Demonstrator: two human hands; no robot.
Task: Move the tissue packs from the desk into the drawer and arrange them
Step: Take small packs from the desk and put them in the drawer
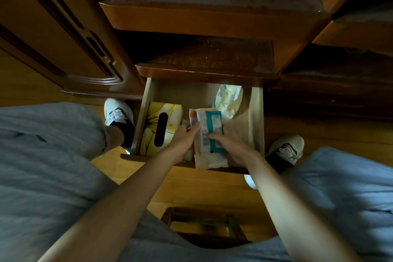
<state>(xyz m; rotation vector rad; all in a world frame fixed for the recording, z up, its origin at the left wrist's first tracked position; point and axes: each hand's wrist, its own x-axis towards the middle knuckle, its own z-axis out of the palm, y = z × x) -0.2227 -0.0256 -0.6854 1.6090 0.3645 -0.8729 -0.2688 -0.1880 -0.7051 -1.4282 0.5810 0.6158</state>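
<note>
Both hands hold one teal-and-white tissue pack [209, 132] inside the open drawer [256, 117]: left hand [184, 140] curled round its left edge, right hand [228, 144] with fingers [212, 135] bent over its face. A yellow tissue pack [168, 117] lies just left; a pale pack [229, 100] behind.

Drawer [256, 121]: pale, matt unfinished wood inside, with a dark varnished wooden front edge. Desk [212, 17]: brown varnished wood, semi-glossy on the edges, the inner ledges dull and speckled. Cabinet door [53, 34]: the same glossy brown wood with moulded trim. Yellow tissue pack [161, 127]: soft plastic wrap, smooth, faint sheen. White and teal pack [210, 132]: crinkled glossy plastic film. Pale yellow pack [230, 100]: wrinkled shiny plastic film. Floor [212, 187]: smooth, polished yellow wood. Shorts [46, 166]: grey matt cloth. Shoes [118, 110]: pale matt fabric with laces. Stool [204, 225]: dark wood.
</note>
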